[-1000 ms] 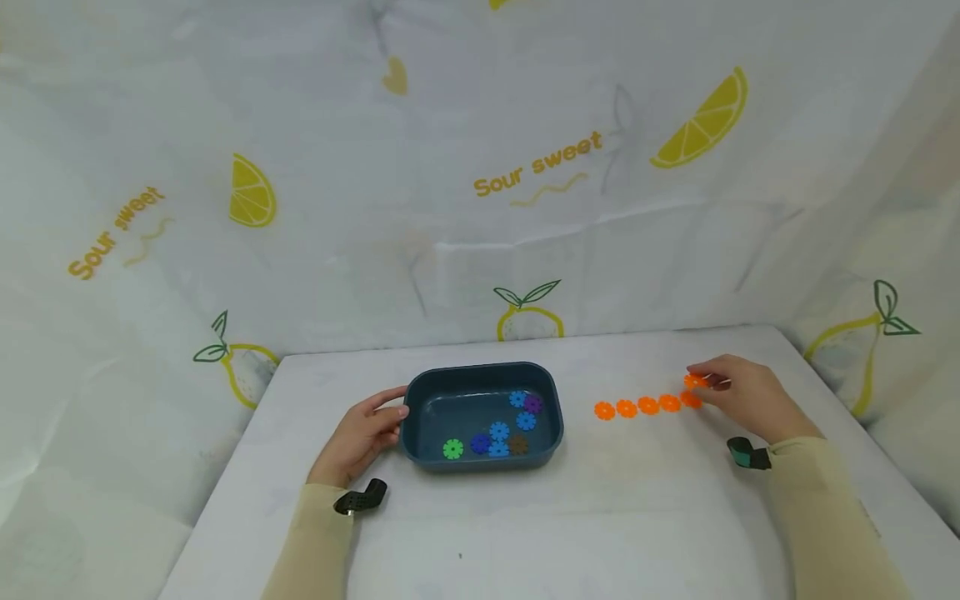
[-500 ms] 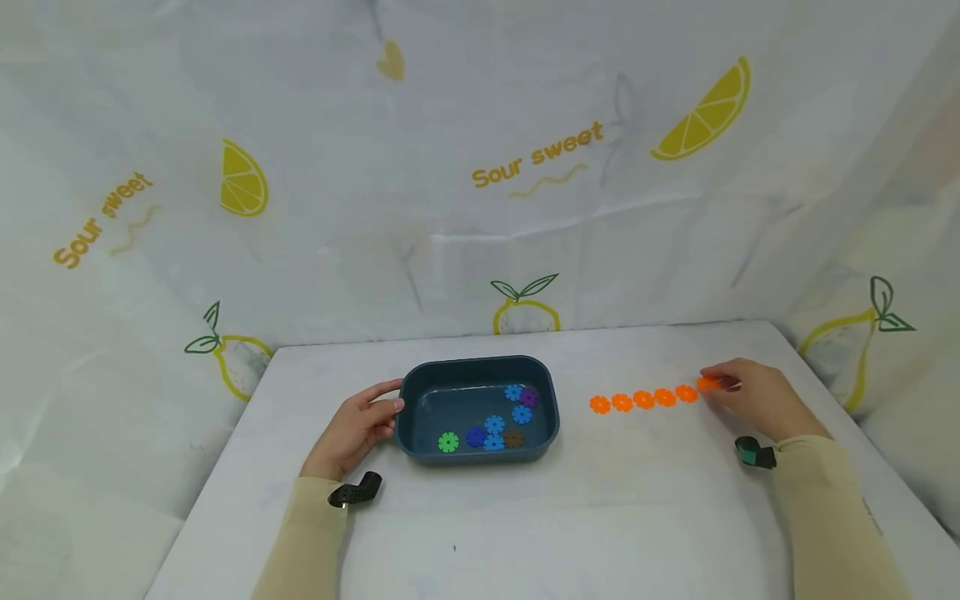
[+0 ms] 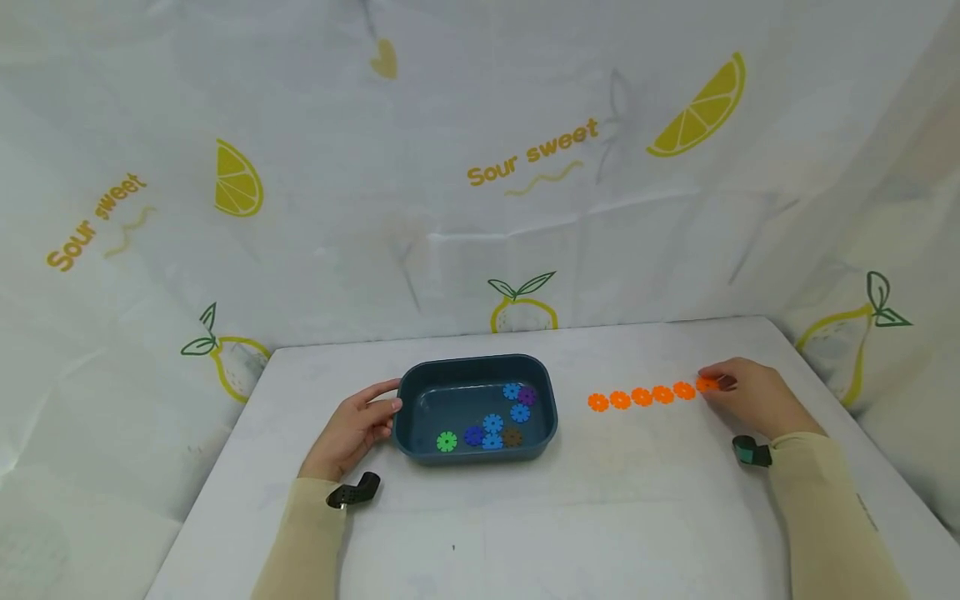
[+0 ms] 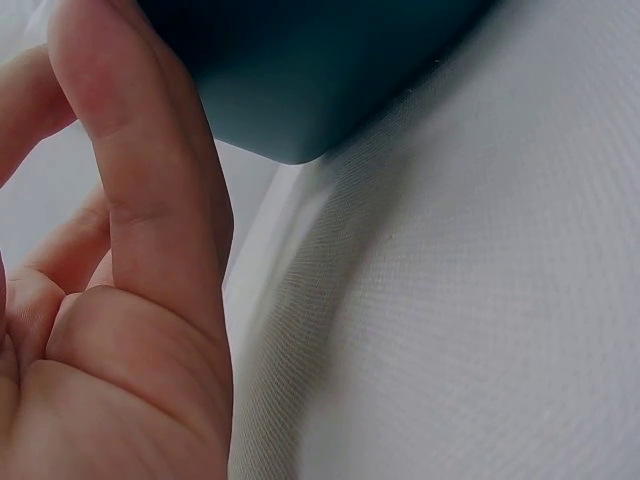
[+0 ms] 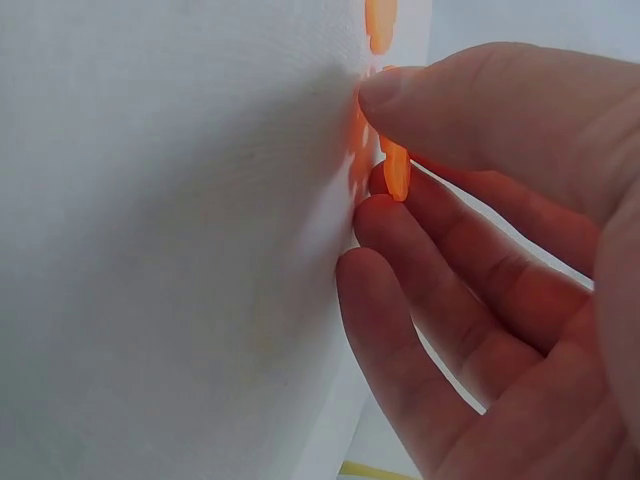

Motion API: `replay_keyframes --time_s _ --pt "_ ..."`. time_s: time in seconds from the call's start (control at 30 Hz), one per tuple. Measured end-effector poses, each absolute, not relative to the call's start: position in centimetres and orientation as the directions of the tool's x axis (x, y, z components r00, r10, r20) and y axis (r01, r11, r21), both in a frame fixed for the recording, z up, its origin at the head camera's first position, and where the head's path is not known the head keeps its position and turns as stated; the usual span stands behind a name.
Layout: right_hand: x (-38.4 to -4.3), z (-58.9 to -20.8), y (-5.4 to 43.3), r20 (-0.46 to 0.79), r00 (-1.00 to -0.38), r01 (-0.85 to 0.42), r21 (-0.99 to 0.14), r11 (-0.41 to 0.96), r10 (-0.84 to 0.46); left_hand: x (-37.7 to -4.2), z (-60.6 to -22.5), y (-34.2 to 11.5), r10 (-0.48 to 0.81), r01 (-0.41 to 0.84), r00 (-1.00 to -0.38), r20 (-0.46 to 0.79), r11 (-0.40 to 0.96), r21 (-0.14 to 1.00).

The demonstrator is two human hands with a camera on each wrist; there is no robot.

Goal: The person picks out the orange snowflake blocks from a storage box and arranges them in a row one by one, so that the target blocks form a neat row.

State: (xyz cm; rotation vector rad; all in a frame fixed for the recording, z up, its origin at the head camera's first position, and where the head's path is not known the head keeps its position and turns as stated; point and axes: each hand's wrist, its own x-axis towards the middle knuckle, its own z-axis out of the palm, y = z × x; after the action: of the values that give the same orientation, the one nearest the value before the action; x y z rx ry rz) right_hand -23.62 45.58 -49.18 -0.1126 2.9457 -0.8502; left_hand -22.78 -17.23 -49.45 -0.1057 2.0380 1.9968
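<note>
A dark blue-grey plastic basin point(image 3: 442, 407) stands on the white table. My left hand point(image 3: 347, 437) holds its left end, thumb at the rim and fingers outside; the left wrist view shows the fingers point(image 4: 150, 170) beside its wall. On the right, several orange snowflake-shaped discs point(image 3: 641, 397) lie in a row. My right hand point(image 3: 752, 398) pinches another orange snowflake disc point(image 3: 706, 384) at the row's right end. Seen from the right wrist, that disc point(image 5: 397, 175) is between thumb and fingers, close above the tabletop, with an orange shadow beside it.
Inside the basin are several blue discs point(image 3: 492, 423), a green disc point(image 3: 447, 442), a purple disc point(image 3: 527, 396) and a brown disc point(image 3: 512, 437). Behind the table point(image 3: 600, 533) hangs a white cloth point(image 3: 337, 208) printed with lemons.
My right hand has lowered the orange disc from above the row's end to a place just right of it. My left hand keeps its hold on the basin. The head view has shifted slightly.
</note>
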Motion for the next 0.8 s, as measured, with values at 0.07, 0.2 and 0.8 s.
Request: replay_keyframes --time_s 0.07,0.2,0.8 --pt "-23.59 -49.23 45.54 -0.047 -0.995 -0.052 -0.531 0.846 -0.091 -22.80 -49.45 -17.21 0.142 -0.249 -0.957 -0.252 0.038 0.968" --pt "-23.55 -49.29 45.49 -0.040 -0.995 -0.057 -0.528 0.847 -0.092 -22.79 -49.42 -17.18 0.141 -0.249 -0.958 -0.252 0.037 0.968" --pt "-23.71 -49.43 45.48 -0.032 -0.995 -0.067 -0.507 0.859 -0.097 -22.74 -49.17 -17.17 0.141 -0.268 -0.953 -0.269 0.027 0.963"
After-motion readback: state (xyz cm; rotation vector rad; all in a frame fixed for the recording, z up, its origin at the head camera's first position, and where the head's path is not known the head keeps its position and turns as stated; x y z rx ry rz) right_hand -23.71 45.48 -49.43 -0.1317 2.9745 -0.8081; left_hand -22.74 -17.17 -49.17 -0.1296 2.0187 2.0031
